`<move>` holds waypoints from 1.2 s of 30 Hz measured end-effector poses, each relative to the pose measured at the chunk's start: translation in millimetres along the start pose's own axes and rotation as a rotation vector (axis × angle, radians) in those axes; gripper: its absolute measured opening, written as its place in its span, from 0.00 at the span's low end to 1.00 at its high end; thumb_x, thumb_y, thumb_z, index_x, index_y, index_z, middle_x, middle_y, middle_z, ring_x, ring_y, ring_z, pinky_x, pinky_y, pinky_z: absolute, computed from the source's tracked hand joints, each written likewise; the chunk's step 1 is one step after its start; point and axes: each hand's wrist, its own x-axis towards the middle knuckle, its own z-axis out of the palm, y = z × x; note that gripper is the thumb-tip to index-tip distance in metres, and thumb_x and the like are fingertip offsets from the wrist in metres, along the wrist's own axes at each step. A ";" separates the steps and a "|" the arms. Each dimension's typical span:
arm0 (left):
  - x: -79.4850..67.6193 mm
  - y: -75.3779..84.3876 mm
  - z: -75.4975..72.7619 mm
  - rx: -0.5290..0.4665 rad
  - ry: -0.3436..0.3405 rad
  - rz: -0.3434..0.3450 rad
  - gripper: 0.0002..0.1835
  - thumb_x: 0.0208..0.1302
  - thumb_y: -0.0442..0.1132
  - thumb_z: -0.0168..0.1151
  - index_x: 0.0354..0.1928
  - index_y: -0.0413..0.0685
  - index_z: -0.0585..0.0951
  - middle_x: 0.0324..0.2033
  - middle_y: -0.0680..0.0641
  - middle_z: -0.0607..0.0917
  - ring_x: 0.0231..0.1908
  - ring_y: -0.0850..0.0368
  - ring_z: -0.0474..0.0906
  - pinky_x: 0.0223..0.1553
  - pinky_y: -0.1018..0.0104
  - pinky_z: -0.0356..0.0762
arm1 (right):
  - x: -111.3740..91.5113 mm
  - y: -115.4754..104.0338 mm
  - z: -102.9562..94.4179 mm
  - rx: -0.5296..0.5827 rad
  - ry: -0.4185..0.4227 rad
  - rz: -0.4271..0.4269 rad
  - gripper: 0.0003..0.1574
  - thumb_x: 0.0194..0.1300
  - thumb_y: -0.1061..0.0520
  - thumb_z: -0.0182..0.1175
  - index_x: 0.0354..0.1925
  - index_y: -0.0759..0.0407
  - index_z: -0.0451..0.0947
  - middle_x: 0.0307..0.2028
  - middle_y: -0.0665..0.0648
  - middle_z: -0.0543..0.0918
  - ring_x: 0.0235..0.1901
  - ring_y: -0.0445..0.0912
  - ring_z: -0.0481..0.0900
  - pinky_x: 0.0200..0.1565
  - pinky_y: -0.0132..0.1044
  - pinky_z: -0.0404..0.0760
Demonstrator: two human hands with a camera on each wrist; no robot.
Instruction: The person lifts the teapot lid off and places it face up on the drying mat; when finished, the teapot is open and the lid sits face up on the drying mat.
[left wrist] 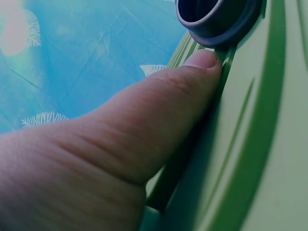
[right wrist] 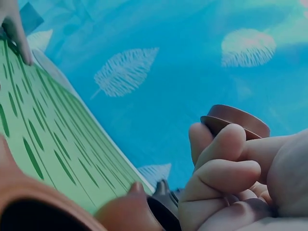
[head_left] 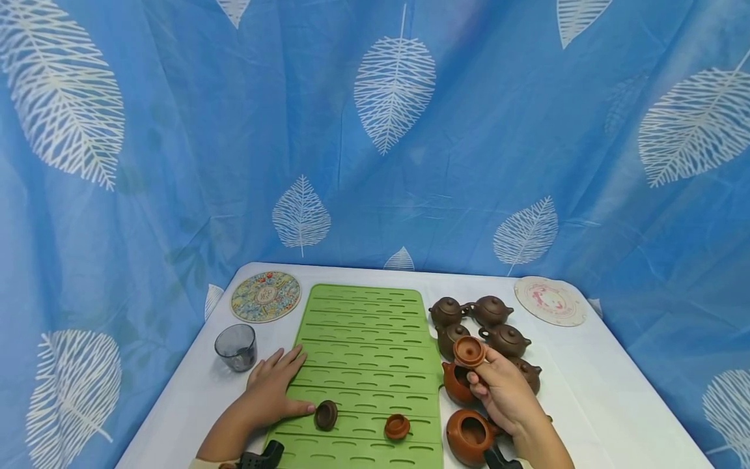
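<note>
In the head view my right hand (head_left: 504, 394) pinches a reddish-brown teapot lid (head_left: 469, 352), its hollow underside facing up. In the right wrist view the fingers curl under this lid (right wrist: 240, 120). Below it stands a lidless reddish teapot (head_left: 454, 389), partly hidden by the hand; a second lidless reddish teapot (head_left: 459, 448) is nearer the front. My left hand (head_left: 269, 391) lies with fingers spread over the left edge of the green mat (head_left: 363, 352). Its thumb tip is right beside an upturned dark brown lid (head_left: 325, 415). Farther right on the mat lies another reddish lid (head_left: 397, 427).
Several dark brown teapots (head_left: 491, 311) with lids stand close together right of the mat. A grey glass cup (head_left: 236, 348) is left of my left hand. A patterned round coaster (head_left: 266, 297) lies back left, and a pale round coaster (head_left: 551, 301) back right.
</note>
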 end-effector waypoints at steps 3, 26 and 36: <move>0.7 0.3 -0.6 -0.006 0.007 0.012 0.61 0.48 0.68 0.80 0.80 0.48 0.66 0.81 0.43 0.61 0.79 0.27 0.49 0.72 0.21 0.42 | 1.0 -2.3 6.8 0.006 -0.030 0.013 0.24 0.82 0.50 0.55 0.68 0.59 0.68 0.47 0.52 0.82 0.28 0.34 0.71 0.28 0.23 0.70; 0.9 2.0 -3.4 -0.004 0.004 0.003 0.61 0.48 0.67 0.80 0.80 0.47 0.66 0.81 0.43 0.60 0.79 0.28 0.48 0.73 0.22 0.41 | 20.0 0.6 76.1 -0.140 -0.130 0.050 0.21 0.81 0.55 0.55 0.63 0.67 0.69 0.38 0.53 0.84 0.24 0.36 0.72 0.27 0.27 0.72; 1.2 -1.5 0.3 -0.038 0.004 0.003 0.62 0.46 0.71 0.79 0.80 0.48 0.66 0.81 0.43 0.60 0.79 0.29 0.48 0.73 0.23 0.40 | 25.9 18.6 97.2 -0.278 -0.135 0.033 0.19 0.80 0.60 0.53 0.63 0.68 0.72 0.27 0.54 0.82 0.24 0.41 0.74 0.25 0.31 0.70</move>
